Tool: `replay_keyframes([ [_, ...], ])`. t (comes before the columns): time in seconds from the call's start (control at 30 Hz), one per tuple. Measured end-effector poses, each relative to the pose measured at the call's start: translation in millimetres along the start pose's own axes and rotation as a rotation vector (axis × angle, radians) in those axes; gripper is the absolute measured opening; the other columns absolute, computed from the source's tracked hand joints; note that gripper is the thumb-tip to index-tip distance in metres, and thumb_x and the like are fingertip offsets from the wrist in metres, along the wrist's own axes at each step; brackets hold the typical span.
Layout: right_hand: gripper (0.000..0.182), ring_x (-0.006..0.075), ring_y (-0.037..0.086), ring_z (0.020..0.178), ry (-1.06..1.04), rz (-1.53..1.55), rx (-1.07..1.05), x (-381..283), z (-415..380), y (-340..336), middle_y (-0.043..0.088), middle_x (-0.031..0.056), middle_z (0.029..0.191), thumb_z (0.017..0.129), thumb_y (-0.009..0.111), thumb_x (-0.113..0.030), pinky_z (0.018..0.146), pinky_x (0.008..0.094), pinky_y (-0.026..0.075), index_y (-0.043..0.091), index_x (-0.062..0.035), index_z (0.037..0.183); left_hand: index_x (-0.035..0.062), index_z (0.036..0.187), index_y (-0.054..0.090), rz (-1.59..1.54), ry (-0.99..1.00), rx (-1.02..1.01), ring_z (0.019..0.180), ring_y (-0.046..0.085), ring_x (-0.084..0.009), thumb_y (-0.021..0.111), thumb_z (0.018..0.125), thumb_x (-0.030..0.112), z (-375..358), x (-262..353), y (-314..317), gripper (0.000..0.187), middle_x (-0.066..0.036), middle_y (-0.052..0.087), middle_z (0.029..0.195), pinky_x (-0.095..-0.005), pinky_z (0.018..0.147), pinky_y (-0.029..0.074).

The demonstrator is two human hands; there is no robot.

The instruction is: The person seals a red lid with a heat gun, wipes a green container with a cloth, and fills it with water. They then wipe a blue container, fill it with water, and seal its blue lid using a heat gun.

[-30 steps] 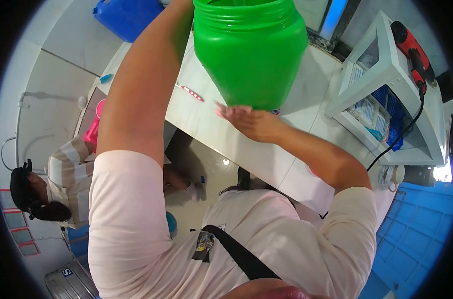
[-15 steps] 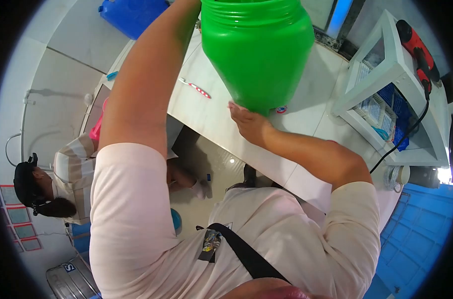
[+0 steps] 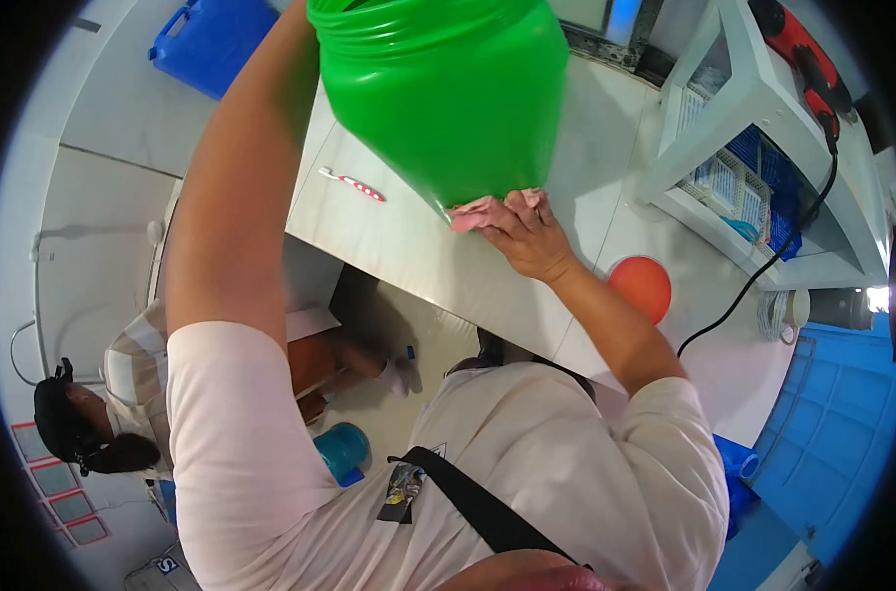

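Note:
A large green plastic jar (image 3: 448,108) with a wide threaded mouth is held tilted above the white counter. My left arm reaches up along its left side, and my left hand is out of sight behind the jar or beyond the top edge. My right hand (image 3: 531,236) is closed on a pink cloth (image 3: 475,213), pressed against the jar's lower end. On the counter to the left lies a red-and-white toothbrush (image 3: 354,184). A round orange-red lid or disc (image 3: 640,289) sits beside my right forearm.
A white shelf unit (image 3: 763,187) holding baskets stands at right, with a red-and-black power tool (image 3: 802,54) and its cord on top. A blue jerrycan (image 3: 211,44) is at upper left. Another person (image 3: 137,394) crouches at left near a teal bucket (image 3: 342,451).
The jar has shifted left in view. The pink cloth now shows under my right hand, which has moved along the jar's lower end. The orange-red disc has come into sight.

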State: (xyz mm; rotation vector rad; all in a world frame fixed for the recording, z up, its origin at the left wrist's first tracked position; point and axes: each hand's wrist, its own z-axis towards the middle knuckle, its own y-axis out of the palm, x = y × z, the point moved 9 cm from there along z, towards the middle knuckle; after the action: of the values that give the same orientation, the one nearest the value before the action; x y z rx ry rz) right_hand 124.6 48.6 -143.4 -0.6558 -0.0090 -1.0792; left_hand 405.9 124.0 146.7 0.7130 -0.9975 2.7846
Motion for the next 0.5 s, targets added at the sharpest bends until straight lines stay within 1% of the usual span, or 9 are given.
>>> replay_keyframes([
  [0.07,0.05,0.0492,0.034,0.143,0.289,0.202,0.063,27,6,-7,0.03,0.017,0.162,0.095,0.066,-0.024,0.115,0.0581,0.034,0.056,-0.0119,0.142,0.0096,0.134,0.053,0.017,0.029,0.0,0.118,0.058,-0.0281,0.077,0.086,0.015,-2,6,-1,0.054,-0.014,0.061,0.124,-0.0393,0.104,0.048],
  [0.13,0.045,0.0491,0.033,0.145,0.514,0.244,0.297,73,92,-51,0.038,0.0228,0.157,0.099,0.051,-0.008,0.12,0.0528,0.03,0.053,0.002,0.143,0.0096,0.134,0.053,0.035,0.054,-0.007,0.118,0.058,-0.0283,0.077,0.086,0.015,-8,14,-4,0.054,-0.014,0.061,0.124,-0.0394,0.104,0.048],
  [0.2,0.049,0.0462,0.037,0.143,0.468,0.46,0.425,124,163,-97,0.038,0.0234,0.156,0.101,0.051,-0.01,0.114,0.0526,0.037,0.045,0.0018,0.148,0.0095,0.134,0.053,0.047,0.077,-0.014,0.118,0.058,-0.0286,0.077,0.086,0.015,-10,19,-5,0.055,-0.014,0.061,0.124,-0.0395,0.104,0.048],
  [0.23,0.049,0.0462,0.037,0.143,0.477,0.453,0.42,120,162,-97,0.038,0.0234,0.156,0.101,0.051,-0.01,0.114,0.0526,0.037,0.045,0.0018,0.148,0.0095,0.135,0.053,0.051,0.088,-0.02,0.118,0.058,-0.0287,0.077,0.086,0.015,-11,21,-5,0.055,-0.014,0.061,0.125,-0.0396,0.104,0.048],
  [0.3,0.048,0.0373,0.036,0.146,1.041,1.256,0.543,143,125,-55,0.039,0.0232,0.156,0.104,0.044,-0.013,0.117,0.0456,0.033,0.043,0.0067,0.147,0.0095,0.135,0.053,0.072,0.122,-0.023,0.119,0.058,-0.0289,0.077,0.085,0.015,-14,29,-5,0.055,-0.014,0.061,0.125,-0.0397,0.104,0.048],
  [0.33,0.048,0.0373,0.036,0.146,1.029,1.249,0.549,143,94,-28,0.039,0.0232,0.156,0.104,0.044,-0.013,0.117,0.0456,0.033,0.043,0.0067,0.147,0.0095,0.135,0.053,0.089,0.147,-0.018,0.119,0.058,-0.0291,0.078,0.085,0.015,-14,33,-3,0.056,-0.014,0.061,0.125,-0.0397,0.104,0.048],
  [0.43,0.048,0.0329,0.036,0.148,1.345,1.128,0.396,92,8,13,0.033,0.0228,0.161,0.108,0.036,-0.018,0.121,0.0401,0.026,0.04,0.0076,0.149,0.0095,0.135,0.053,0.132,0.2,-0.006,0.119,0.058,-0.0294,0.078,0.085,0.015,-15,43,1,0.056,-0.013,0.06,0.126,-0.0399,0.104,0.048],
  [0.47,0.048,0.0329,0.036,0.148,1.344,1.126,0.399,87,5,15,0.033,0.0228,0.161,0.108,0.036,-0.018,0.121,0.0401,0.026,0.04,0.0076,0.149,0.0095,0.135,0.053,0.146,0.215,-0.005,0.119,0.058,-0.0295,0.078,0.085,0.015,-12,46,1,0.056,-0.013,0.06,0.126,-0.04,0.104,0.048],
  [0.5,0.048,0.0327,0.042,0.143,1.36,1.039,0.403,81,2,15,0.032,0.0224,0.161,0.108,0.035,-0.019,0.117,0.0395,0.033,0.041,0.0067,0.148,0.0095,0.135,0.053,0.162,0.233,-0.004,0.119,0.057,-0.0297,0.078,0.085,0.015,-20,51,2,0.057,-0.013,0.06,0.126,-0.04,0.104,0.048],
])
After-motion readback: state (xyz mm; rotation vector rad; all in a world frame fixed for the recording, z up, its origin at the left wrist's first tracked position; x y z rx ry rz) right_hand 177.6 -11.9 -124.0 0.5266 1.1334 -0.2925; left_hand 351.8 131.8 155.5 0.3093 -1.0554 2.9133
